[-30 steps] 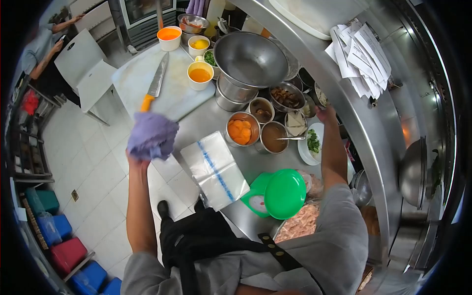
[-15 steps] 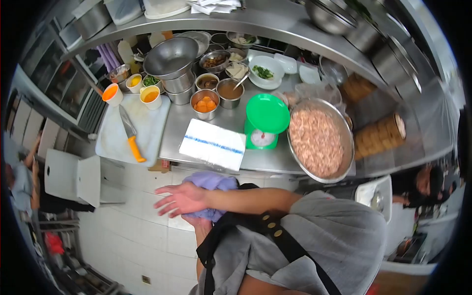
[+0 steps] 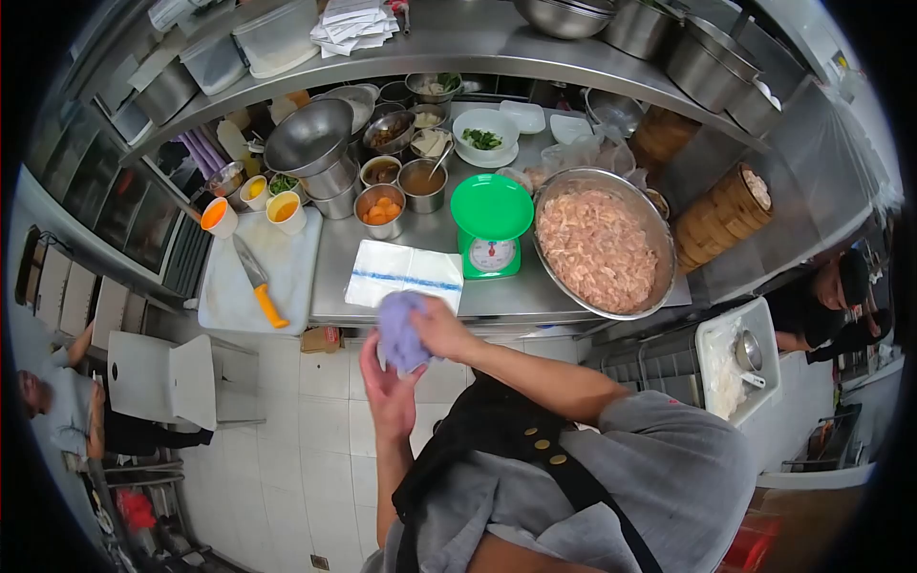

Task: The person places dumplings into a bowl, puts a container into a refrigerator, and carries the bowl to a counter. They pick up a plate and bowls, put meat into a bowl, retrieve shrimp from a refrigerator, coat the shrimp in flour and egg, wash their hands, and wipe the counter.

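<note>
A bunched purple cloth [image 3: 402, 331] is in my right hand [image 3: 444, 329], whose fingers are wrapped round its right side. Just below and left of it, my left hand [image 3: 390, 396] is palm up with its fingers apart, touching the cloth's lower edge. Both hands are in front of the counter's edge. Behind the cloth, a folded white towel with a blue stripe [image 3: 406, 270] lies on the steel counter [image 3: 564, 312]. A green scale [image 3: 492, 253] stands right of the towel, beside a large steel bowl of raw meat [image 3: 597, 248].
On the left, an orange-handled knife [image 3: 260, 284] lies on a white cutting board [image 3: 224, 304]. Cups, steel pots and a bowl of greens [image 3: 482, 139] fill the counter's back, below a shelf [image 3: 458, 55]. Bamboo steamers [image 3: 716, 224] stand right. One person [image 3: 72, 401] is far left, another [image 3: 812, 306] far right.
The hands and cloth have moved up towards the counter. My right hand, spread open before, now grips the cloth. My left hand, mostly hidden before, now shows its open palm.
</note>
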Available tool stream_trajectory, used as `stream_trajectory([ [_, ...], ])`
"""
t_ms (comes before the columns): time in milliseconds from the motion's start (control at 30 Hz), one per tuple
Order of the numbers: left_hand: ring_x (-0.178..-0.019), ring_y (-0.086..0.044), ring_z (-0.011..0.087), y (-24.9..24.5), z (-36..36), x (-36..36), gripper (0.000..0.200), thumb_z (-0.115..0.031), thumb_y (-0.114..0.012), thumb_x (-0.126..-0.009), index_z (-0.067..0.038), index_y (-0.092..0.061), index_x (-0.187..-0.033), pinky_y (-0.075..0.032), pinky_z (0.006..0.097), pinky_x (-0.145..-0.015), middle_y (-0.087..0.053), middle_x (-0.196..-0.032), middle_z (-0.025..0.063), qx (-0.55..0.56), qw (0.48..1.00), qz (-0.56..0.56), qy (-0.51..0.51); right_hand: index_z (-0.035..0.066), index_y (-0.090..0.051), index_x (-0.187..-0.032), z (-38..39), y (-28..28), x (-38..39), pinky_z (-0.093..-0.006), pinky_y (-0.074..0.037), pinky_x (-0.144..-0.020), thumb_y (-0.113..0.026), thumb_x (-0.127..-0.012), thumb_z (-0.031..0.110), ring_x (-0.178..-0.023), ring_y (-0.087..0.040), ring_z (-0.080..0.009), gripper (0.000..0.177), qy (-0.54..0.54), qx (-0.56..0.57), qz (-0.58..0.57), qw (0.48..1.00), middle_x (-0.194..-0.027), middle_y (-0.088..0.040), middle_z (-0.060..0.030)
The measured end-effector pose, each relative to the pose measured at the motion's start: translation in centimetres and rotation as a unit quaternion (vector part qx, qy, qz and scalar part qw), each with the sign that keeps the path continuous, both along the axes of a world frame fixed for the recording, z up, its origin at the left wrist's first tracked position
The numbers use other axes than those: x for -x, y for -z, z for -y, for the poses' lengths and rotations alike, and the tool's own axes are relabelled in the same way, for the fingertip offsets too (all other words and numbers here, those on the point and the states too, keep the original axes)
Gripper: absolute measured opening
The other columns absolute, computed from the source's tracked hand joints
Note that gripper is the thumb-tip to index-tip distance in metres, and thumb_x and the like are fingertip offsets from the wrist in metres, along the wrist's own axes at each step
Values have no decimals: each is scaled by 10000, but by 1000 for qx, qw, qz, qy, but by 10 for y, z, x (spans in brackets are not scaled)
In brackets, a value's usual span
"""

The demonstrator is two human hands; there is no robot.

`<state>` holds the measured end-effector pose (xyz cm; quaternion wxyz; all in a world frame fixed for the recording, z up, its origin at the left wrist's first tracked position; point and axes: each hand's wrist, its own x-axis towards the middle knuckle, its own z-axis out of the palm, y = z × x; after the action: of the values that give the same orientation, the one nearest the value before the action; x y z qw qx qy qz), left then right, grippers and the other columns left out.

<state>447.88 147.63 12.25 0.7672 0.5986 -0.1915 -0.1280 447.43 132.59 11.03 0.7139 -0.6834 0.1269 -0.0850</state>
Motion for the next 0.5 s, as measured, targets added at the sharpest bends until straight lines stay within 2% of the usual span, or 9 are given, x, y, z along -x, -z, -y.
stream_trajectory([
  [33,-1190,-419,274,0,7,-4,643,-8,-703,-672,-103,-403,-1232,-369,421,-971,-375,-1323,146,243,934,-255,63,53,-524,-1177,8,-9,-5,-279,-474,-807,-470,-920,186,-1017,-536,-176,294,-5,-5,-2,1000,-1139,-544,-71],
  [67,-1171,-448,273,13,18,-11,599,40,-684,-656,-67,-435,-1190,-390,396,-964,-435,-1270,139,251,956,-155,13,52,-540,-1157,16,-16,-10,-276,-486,-772,-507,-883,146,-1010,-544,-191,292,-71,135,140,978,-1147,-541,-85],
  [100,-1171,-448,273,15,22,-17,599,40,-684,-656,-67,-435,-1190,-390,396,-964,-435,-1270,139,247,957,-155,9,51,-555,-1137,30,-28,-17,-274,-498,-736,-544,-846,106,-1004,-552,-205,297,-131,268,280,913,-1155,-538,-99],
  [133,-1145,-476,273,17,26,-24,592,54,-675,-645,-49,-442,-1178,-401,397,-962,-473,-1229,138,246,959,-140,8,49,-569,-1112,63,-51,-16,-278,-499,-737,-554,-803,56,-998,-556,-207,309,-88,295,262,915,-1168,-530,-112],
  [233,-1108,-515,283,24,18,-33,598,54,-660,-603,-26,-455,-1158,-417,406,-962,-520,-1181,147,201,970,-139,-7,61,-622,-1022,256,-75,-21,-284,-505,-702,-577,-737,-13,-905,-598,-189,298,30,208,58,976,-1020,-621,-53],
  [267,-1097,-527,293,27,14,-36,612,39,-653,-572,-21,-461,-1150,-422,414,-964,-529,-1173,158,166,975,-145,-12,46,-639,-981,312,-69,-30,-308,-511,-711,-583,-737,17,-850,-632,-215,252,167,395,-7,903,-914,-665,-64],
  [300,-1086,-539,304,30,10,-36,628,24,-645,-541,-16,-467,-1142,-426,422,-966,-539,-1166,168,132,979,-154,-19,36,-653,-948,368,-49,-36,-347,-516,-735,-621,-733,120,-839,-651,-271,233,203,484,-105,845,-896,-679,-112],
  [367,-1038,-563,294,38,6,-30,530,60,-601,-554,-19,-501,-1069,-448,418,-940,-573,-1100,161,95,978,-175,-61,9,-660,-911,417,-18,-43,-372,-514,-777,-656,-715,210,-906,-641,-304,280,129,542,-258,789,-943,-667,-169],
  [500,-1026,-553,303,100,-34,-11,530,92,-530,-536,-19,-499,-1054,-459,407,-910,-570,-1087,162,25,944,-277,-178,-32,-631,-964,439,48,-64,-382,-490,-843,-658,-702,249,-1025,-593,-317,385,-49,568,-369,734,-1078,-616,-213],
])
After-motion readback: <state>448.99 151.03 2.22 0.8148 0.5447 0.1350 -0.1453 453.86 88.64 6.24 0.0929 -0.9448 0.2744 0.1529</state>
